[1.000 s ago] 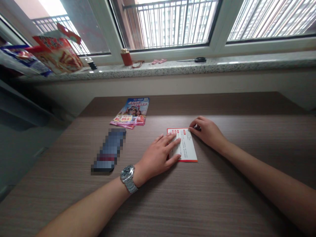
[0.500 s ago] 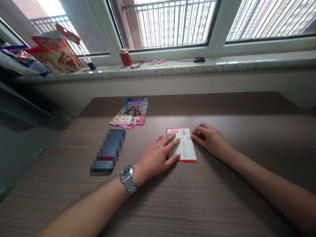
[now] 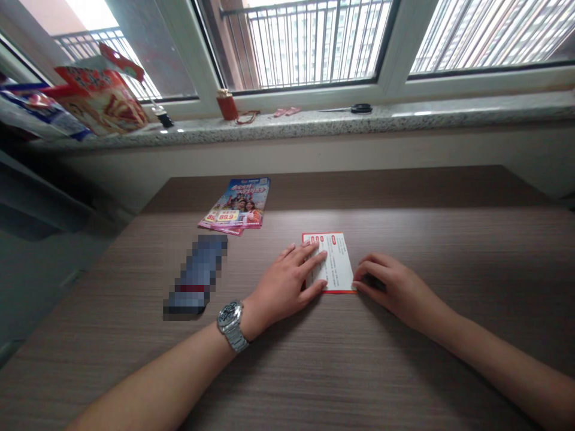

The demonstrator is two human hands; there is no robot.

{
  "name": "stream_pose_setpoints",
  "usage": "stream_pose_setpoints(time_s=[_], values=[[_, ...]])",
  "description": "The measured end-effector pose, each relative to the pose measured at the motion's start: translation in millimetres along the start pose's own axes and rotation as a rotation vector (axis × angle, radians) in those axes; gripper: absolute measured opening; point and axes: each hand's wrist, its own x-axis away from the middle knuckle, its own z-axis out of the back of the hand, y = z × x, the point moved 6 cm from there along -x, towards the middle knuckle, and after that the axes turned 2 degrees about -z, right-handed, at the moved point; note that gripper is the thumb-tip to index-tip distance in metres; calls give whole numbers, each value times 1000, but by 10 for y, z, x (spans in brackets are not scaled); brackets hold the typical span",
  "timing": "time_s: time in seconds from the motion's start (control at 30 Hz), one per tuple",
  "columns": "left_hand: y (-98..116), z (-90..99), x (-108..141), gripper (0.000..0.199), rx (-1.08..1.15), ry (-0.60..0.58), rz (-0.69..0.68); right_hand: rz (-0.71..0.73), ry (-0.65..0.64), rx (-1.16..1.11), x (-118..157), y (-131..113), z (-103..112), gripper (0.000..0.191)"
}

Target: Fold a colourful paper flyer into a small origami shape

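A white card with red edges and printed text [image 3: 339,263] lies flat on the wooden table. My left hand [image 3: 287,281], with a metal watch at the wrist, rests spread over the card's left part and covers some of the print. At the card's lower right corner is my right hand [image 3: 389,284]; its thumb and fingertips are pressed together at the edge. Whether the corner is between those fingertips is too small to tell.
Colourful leaflets [image 3: 240,203] lie at the back left of the table [image 3: 431,239], with a blurred dark flat object [image 3: 197,275] nearer. On the windowsill [image 3: 314,126] stand snack bags [image 3: 108,102], a red bottle [image 3: 227,106] and scissors [image 3: 359,108].
My right hand has slid toward me along the card's right edge, from its upper part to the lower right corner. My left hand and the card have stayed in place.
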Motion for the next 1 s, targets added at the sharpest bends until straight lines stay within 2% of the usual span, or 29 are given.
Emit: stream_pose_setpoints(time_s=[0.2,0.4,0.7,0.87,1.0], values=[[-2,1,3,56,-8,6,-6,2,-46,-6,81,-77,-4,5],[-8,-1,0,57,-23,-12,0,1,-84,-28,51,-97,27,7],[-20,-15,9,57,-30,-4,-5,75,79,4,-79,-130,128,6],[0,-5,14,56,-23,-2,-16,124,151,53,-145,-128,98,19],[10,12,12,55,-12,6,-25,136,138,72,-165,-80,19,30]])
